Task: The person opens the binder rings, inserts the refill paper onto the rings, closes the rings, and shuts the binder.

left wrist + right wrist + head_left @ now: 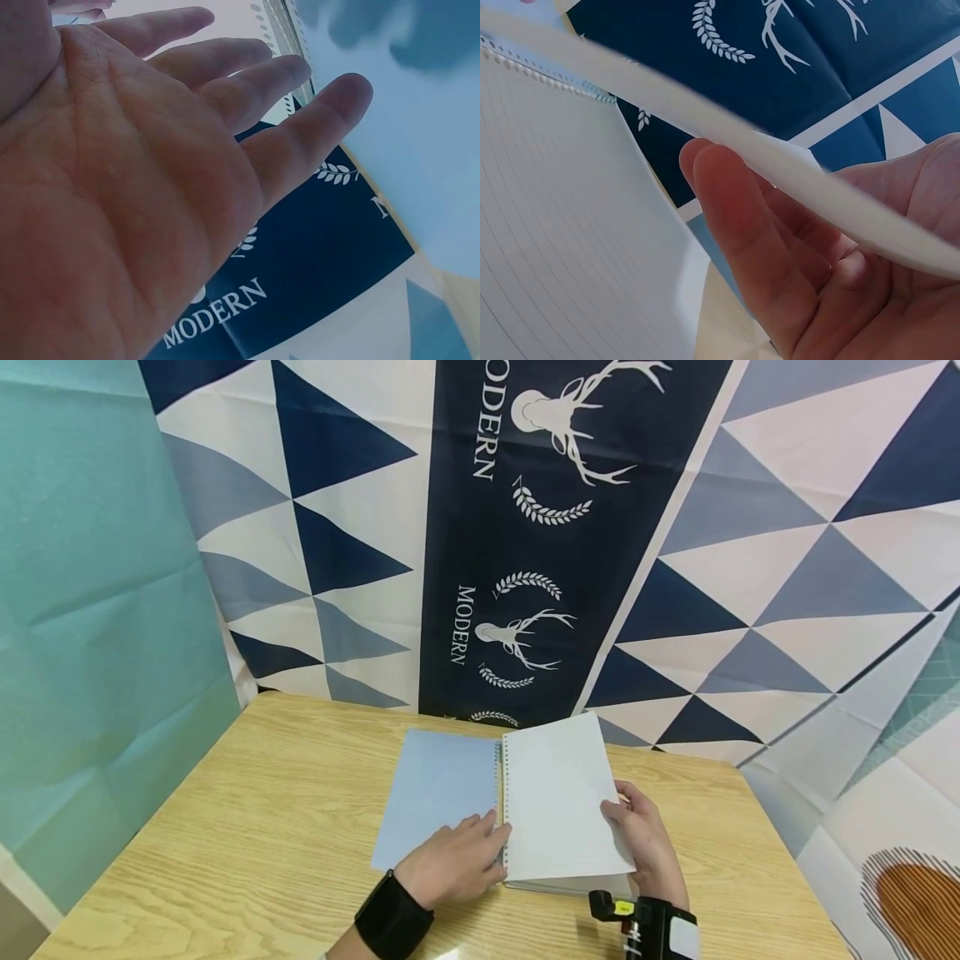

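A spiral-bound notebook lies spread on the table, its light blue cover (pixel 442 777) to the left and white pages (pixel 558 802) to the right. My left hand (pixel 453 864) is by the spiral binding (pixel 506 777), with fingers extended over it; its palm fills much of the left wrist view. With thumb and fingers, my right hand (pixel 648 843) pinches the pages' right edge, lifted off the rest. Seen edge-on in the right wrist view, the lifted sheets (pixel 727 131) form a pale band between thumb and fingers. Beneath them shows a lined page (pixel 577 202).
The wooden table (pixel 262 827) extends around the notebook on both sides. Behind it hangs a patterned cloth (pixel 517 543) with deer heads and triangles. A teal cloth (pixel 105 568) hangs on the left. Black bands (pixel 393 914) circle both wrists.
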### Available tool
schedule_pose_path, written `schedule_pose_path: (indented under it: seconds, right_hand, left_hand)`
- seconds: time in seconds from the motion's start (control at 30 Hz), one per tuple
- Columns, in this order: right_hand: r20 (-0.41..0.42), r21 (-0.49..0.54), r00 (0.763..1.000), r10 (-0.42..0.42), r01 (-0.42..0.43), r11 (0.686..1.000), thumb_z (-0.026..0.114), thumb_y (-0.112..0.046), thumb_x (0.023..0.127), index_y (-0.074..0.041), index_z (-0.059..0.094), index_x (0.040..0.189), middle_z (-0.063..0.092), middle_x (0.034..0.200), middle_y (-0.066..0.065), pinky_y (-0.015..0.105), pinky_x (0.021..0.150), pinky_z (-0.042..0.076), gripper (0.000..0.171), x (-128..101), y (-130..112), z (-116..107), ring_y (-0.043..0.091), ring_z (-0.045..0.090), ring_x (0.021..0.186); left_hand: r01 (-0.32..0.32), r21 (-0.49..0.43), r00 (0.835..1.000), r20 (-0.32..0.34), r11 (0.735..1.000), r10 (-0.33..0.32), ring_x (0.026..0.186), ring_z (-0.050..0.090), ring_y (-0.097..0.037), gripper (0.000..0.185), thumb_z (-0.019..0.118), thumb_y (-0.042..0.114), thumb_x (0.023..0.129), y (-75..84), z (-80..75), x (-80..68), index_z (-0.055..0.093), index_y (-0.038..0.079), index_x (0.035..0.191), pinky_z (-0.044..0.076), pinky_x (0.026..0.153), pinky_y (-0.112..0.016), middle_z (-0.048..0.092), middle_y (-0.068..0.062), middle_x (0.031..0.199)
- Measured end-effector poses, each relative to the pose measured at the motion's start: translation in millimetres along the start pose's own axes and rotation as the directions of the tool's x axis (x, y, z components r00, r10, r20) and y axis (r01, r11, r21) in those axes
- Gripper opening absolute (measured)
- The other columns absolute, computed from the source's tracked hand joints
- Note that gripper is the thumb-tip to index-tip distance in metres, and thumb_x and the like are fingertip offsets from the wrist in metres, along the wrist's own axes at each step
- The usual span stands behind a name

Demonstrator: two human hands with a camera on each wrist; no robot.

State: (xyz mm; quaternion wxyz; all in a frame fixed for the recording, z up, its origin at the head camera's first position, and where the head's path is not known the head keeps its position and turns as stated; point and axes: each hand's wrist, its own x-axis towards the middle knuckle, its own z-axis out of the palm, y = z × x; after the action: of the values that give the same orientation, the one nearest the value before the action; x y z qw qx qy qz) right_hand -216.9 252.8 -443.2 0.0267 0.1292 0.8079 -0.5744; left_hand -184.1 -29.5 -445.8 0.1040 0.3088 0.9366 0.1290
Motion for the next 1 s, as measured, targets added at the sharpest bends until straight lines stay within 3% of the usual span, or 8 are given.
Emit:
schedule_pose_path:
  seconds: [0.53, 1.0]
  right_hand:
    - [-0.013, 0.015, 1.000, 0.017, -0.017, 1.000, 0.046, -0.012, 0.105, -0.004, 0.044, 0.148, 0.065, 0.109, 0.008, 0.031, 0.069, 0.057, 0.044, 0.7, 3.9, -5.1, 0.016, 0.067, 0.083]
    - [-0.079, 0.013, 0.997, -0.007, 0.008, 1.000, 0.050, -0.013, 0.105, -0.006, 0.049, 0.148, 0.067, 0.114, 0.004, 0.026, 0.073, 0.054, 0.043, 2.8, 3.9, -6.6, 0.009, 0.065, 0.087]
  left_hand:
    - [-0.016, -0.011, 0.999, 0.038, 1.000, 0.016, 0.146, 0.046, -0.027, 0.049, 0.051, 0.038, 0.106, 1.8, 1.9, 0.7, 0.045, 0.022, 0.152, 0.049, 0.107, -0.053, 0.041, -0.007, 0.162]
    - [-0.043, 0.018, 0.998, 0.048, 0.999, 0.042, 0.143, 0.049, -0.026, 0.042, 0.053, 0.039, 0.106, 3.5, 5.4, 1.2, 0.050, 0.025, 0.146, 0.052, 0.103, -0.049, 0.045, -0.006, 0.159]
